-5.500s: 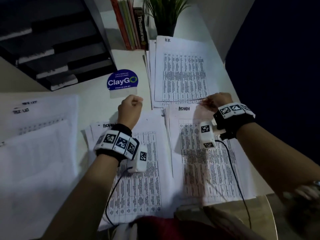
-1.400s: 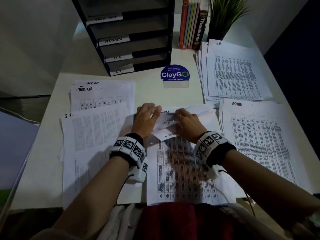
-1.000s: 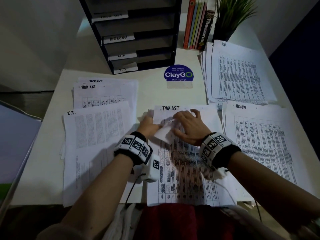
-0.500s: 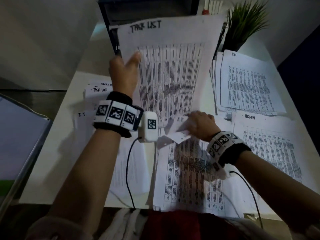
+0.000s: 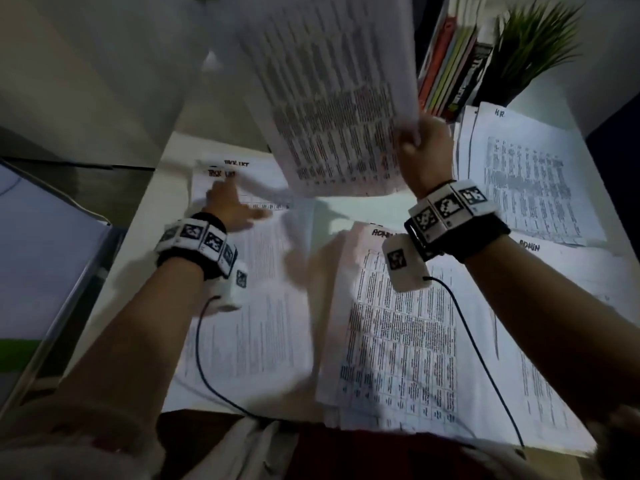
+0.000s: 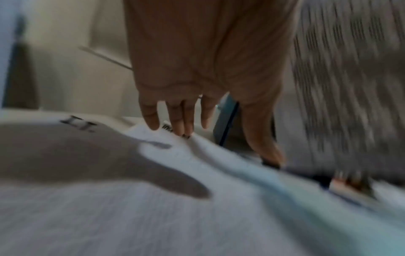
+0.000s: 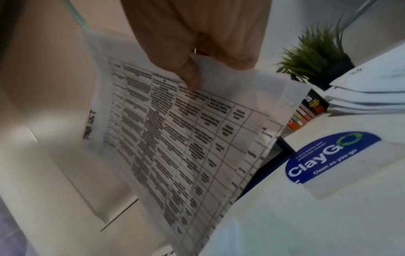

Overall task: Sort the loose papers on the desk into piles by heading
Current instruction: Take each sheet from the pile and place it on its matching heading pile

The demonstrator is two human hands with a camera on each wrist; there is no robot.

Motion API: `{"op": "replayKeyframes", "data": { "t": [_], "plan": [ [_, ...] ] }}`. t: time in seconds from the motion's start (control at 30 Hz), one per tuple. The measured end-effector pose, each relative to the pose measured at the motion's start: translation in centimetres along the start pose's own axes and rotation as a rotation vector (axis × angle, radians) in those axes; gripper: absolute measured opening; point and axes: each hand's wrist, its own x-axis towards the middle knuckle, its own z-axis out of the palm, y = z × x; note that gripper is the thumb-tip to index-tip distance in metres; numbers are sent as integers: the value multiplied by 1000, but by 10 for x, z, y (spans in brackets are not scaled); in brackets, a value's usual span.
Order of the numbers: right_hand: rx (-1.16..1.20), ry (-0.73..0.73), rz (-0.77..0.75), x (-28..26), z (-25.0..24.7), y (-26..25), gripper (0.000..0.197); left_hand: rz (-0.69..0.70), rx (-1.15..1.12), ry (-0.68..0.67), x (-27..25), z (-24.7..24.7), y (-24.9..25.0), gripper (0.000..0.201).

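My right hand [image 5: 412, 142] pinches the lower corner of a printed table sheet [image 5: 329, 98] and holds it up over the back of the desk. In the right wrist view thumb and fingers [image 7: 192, 76] clamp that sheet [image 7: 186, 138] at its edge. My left hand [image 5: 232, 202] is spread open, low over the Task List pile [image 5: 225, 173] at the far left. Its straight fingers [image 6: 177, 121] reach the pile's top edge. The I.T. pile [image 5: 256, 289] lies under my left wrist, with its heading [image 6: 80, 125] visible. A loose stack headed Admin [image 5: 398, 323] lies in front of me.
An Admin pile [image 5: 561, 271] and an H.R. pile [image 5: 519, 181] lie on the right. Books [image 5: 450, 64] and a potted plant [image 5: 533, 50] stand at the back right. A blue ClayGo sticker [image 7: 328, 155] is on the desk [image 5: 346, 209].
The raised sheet has passed from my left hand to my right. The left hand has let go and dropped to the Task List pile; the right hand has left the centre stack and risen.
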Motion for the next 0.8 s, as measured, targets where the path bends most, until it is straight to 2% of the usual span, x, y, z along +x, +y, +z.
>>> {"op": "replayKeyframes", "data": {
  "t": [0.03, 0.07, 0.1, 0.2, 0.3, 0.43, 0.5, 0.6, 0.73, 0.8],
  "plan": [
    [25, 6, 15, 0, 5, -1, 21, -34, 267, -92, 1, 4, -12, 120],
    [38, 14, 32, -1, 9, -3, 24, -18, 487, -133, 1, 8, -21, 123],
    [54, 20, 59, -2, 13, -4, 25, 3, 613, -147, 0, 11, -28, 122],
    [131, 14, 132, -5, 23, -4, 31, 21, 705, -129, -2, 11, -33, 116],
    [179, -18, 178, -8, 34, -5, 35, 12, 797, -168, -7, 9, -22, 98],
    [227, -107, 265, -16, 53, -3, 41, 46, 601, -250, -16, 2, -14, 73],
    [247, -171, 332, -24, 61, 0, 44, 142, 493, -199, -26, -9, -8, 55],
    [261, -315, 442, -40, 72, 6, 26, 280, 437, -71, -46, -27, 7, 33],
    [272, -473, 500, -66, 93, 7, 25, 341, 391, 13, -56, -35, 17, 13],
    [309, -572, 598, -75, 105, 8, 26, 335, 363, 39, -57, -32, 15, 15]
  ]
}}
